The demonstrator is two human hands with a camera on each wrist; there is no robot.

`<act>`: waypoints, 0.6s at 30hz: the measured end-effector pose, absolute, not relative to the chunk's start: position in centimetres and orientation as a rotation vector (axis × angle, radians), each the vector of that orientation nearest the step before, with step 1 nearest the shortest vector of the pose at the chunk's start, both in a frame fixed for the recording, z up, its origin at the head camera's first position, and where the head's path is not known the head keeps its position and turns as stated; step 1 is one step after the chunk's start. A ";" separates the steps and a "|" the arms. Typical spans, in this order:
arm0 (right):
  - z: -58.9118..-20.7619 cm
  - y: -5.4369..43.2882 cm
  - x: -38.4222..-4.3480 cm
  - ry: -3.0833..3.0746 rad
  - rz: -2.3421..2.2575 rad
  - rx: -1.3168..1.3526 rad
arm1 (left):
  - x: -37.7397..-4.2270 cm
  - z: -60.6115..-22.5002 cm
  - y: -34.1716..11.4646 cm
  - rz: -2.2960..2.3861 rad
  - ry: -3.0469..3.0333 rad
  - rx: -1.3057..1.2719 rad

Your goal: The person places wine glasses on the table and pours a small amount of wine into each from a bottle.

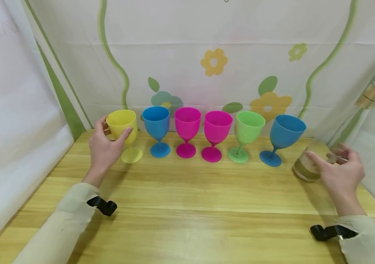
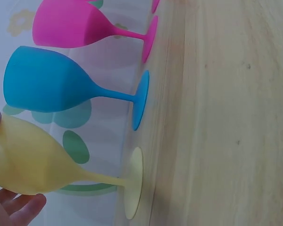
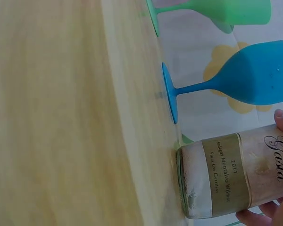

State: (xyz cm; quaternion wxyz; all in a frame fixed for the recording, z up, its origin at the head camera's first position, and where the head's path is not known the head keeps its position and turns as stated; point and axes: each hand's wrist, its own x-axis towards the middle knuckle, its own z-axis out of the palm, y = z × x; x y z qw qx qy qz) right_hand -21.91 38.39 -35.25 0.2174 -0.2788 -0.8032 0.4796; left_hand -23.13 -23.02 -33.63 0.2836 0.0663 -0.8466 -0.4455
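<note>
My left hand [image 1: 105, 150] grips the bowl of a yellow goblet [image 1: 121, 124], thumb in front and fingers behind. The goblet stands upright on the table, its round foot plain in the left wrist view. At the right, my right hand [image 1: 342, 172] holds a clear glass wine bottle [image 3: 226, 176] round its body. A pale label with an olive band covers the bottle's lower part, and its neck rises to the upper right. Nearest the bottle is a blue goblet [image 1: 286, 132]; another blue goblet [image 2: 47, 80] stands beside the yellow one.
Two magenta goblets [image 1: 187, 124] and a light green goblet [image 1: 249, 128] complete the row along the back of the wooden table [image 1: 190, 212]. Behind them hangs a white curtain [image 1: 174, 29] with printed flowers. White cloth also borders both sides.
</note>
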 end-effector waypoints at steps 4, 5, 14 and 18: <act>-35.2 38.6 -22.1 -2.228 1.339 -0.784 | -23.4 -33.7 -22.9 -1.212 -2.255 0.175; -35.2 38.7 -22.1 -2.228 1.349 -0.793 | -23.4 -33.7 -22.8 -1.211 -2.259 0.178; -34.9 39.1 -22.0 -2.230 1.427 -0.827 | -24.0 -33.6 -22.2 -1.221 -2.264 0.177; -34.9 39.0 -22.1 -2.232 1.429 -0.822 | -24.2 -33.7 -22.1 -1.230 -2.257 0.188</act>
